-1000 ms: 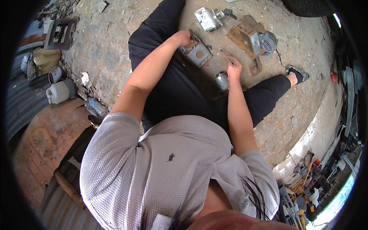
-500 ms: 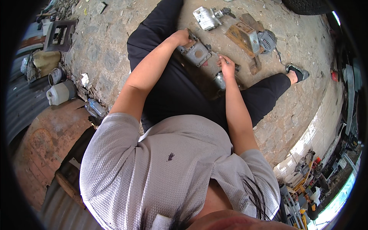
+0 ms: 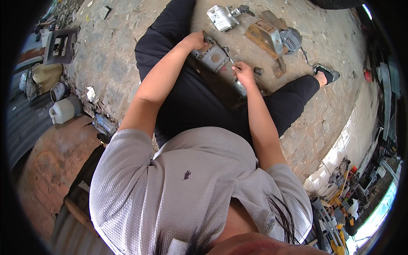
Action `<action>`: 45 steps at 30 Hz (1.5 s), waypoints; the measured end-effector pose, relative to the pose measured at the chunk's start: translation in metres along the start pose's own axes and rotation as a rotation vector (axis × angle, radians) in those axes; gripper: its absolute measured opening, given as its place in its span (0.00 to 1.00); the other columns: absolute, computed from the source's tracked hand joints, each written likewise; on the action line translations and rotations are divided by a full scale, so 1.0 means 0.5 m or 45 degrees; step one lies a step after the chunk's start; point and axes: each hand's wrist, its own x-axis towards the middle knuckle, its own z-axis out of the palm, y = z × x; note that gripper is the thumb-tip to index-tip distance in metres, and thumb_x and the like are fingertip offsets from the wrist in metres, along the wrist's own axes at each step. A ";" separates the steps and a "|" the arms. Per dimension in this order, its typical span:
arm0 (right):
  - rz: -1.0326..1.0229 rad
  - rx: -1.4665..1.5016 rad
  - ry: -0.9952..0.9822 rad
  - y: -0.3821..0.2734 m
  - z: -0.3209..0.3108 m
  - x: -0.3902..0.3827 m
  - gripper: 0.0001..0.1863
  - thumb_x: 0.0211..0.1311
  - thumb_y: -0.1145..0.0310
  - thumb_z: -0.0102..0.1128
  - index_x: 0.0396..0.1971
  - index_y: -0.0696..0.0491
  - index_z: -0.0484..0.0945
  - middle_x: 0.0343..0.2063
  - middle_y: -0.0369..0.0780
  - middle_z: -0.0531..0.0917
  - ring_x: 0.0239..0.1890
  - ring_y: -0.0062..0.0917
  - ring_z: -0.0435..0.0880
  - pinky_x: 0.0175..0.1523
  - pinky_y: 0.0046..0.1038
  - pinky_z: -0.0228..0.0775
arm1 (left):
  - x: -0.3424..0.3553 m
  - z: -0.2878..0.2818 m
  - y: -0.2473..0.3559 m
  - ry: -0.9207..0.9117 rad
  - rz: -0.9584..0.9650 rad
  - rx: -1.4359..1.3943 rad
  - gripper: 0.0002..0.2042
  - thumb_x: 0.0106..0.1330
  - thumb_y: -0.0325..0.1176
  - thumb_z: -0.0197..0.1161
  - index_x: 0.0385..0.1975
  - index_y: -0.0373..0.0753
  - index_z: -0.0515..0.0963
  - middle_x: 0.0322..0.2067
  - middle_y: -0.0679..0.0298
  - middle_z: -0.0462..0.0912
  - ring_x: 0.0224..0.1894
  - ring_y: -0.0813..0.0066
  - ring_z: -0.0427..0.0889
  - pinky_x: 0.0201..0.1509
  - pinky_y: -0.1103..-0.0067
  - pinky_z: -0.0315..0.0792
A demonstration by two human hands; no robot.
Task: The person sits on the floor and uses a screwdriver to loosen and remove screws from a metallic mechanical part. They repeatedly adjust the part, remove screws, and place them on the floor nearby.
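My left hand (image 3: 196,41) is closed on the far left end of a grey cast-metal housing (image 3: 209,58), which has a round hole in its flat face. Some of its fingers are hidden behind the wrist and the part. My right hand (image 3: 244,73) pinches a thin silver metal rod (image 3: 230,56), its far end close to the housing's right edge; whether they touch I cannot tell. Below the right hand a round silver metal part (image 3: 239,88) is partly covered by the wrist. The housing lies between my spread legs, over a dark patch.
Beyond my hands lie a silver metal unit (image 3: 222,18), a rusty metal bracket (image 3: 264,37) and a finned round alternator-like part (image 3: 291,40). A small dark piece (image 3: 257,71) is beside my right hand. At left are a white jug (image 3: 65,109) and plastic bottles (image 3: 105,123).
My right hand has moved left toward the housing, bringing the rod with it. My left hand keeps its hold on the housing. The whole view has shifted slightly.
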 end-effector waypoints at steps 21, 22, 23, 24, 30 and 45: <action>-0.504 -0.954 0.342 0.027 0.018 -0.001 0.17 0.67 0.68 0.58 0.54 0.42 0.85 0.46 0.50 0.86 0.49 0.48 0.84 0.55 0.46 0.77 | 0.011 0.011 -0.008 0.024 0.054 0.039 0.34 0.67 0.44 0.68 0.61 0.19 0.68 0.50 0.38 0.84 0.57 0.46 0.82 0.60 0.64 0.75; -0.534 -0.974 0.284 0.023 0.020 -0.005 0.18 0.68 0.67 0.57 0.55 0.40 0.85 0.47 0.50 0.86 0.50 0.47 0.84 0.56 0.46 0.77 | 0.010 0.013 -0.007 0.027 0.073 0.041 0.34 0.67 0.44 0.68 0.61 0.19 0.68 0.50 0.38 0.84 0.57 0.46 0.82 0.61 0.64 0.75; -0.388 -0.993 0.315 0.017 0.018 -0.005 0.17 0.68 0.68 0.57 0.54 0.42 0.85 0.46 0.50 0.86 0.49 0.49 0.84 0.55 0.47 0.77 | 0.009 0.014 -0.009 0.024 0.052 0.029 0.34 0.66 0.44 0.69 0.61 0.19 0.68 0.50 0.38 0.84 0.57 0.46 0.82 0.61 0.64 0.75; -0.242 -1.010 0.346 0.009 0.013 -0.003 0.16 0.68 0.69 0.57 0.53 0.43 0.86 0.44 0.50 0.86 0.48 0.50 0.84 0.54 0.47 0.77 | 0.007 0.013 -0.012 0.021 0.030 0.017 0.34 0.66 0.45 0.69 0.60 0.19 0.68 0.50 0.38 0.84 0.57 0.46 0.82 0.61 0.64 0.75; -0.332 -0.896 0.311 -0.004 0.015 -0.002 0.16 0.69 0.67 0.56 0.52 0.46 0.85 0.45 0.52 0.86 0.49 0.52 0.84 0.56 0.47 0.77 | 0.012 0.006 -0.010 0.011 0.050 0.019 0.34 0.67 0.46 0.69 0.59 0.20 0.69 0.50 0.38 0.84 0.57 0.45 0.82 0.61 0.63 0.75; -0.564 -0.863 0.282 -0.016 0.057 -0.005 0.16 0.68 0.69 0.57 0.54 0.52 0.84 0.45 0.52 0.86 0.48 0.50 0.84 0.55 0.47 0.77 | 0.002 0.009 -0.007 0.012 0.035 0.046 0.33 0.67 0.45 0.68 0.60 0.20 0.69 0.49 0.38 0.84 0.56 0.45 0.82 0.60 0.62 0.75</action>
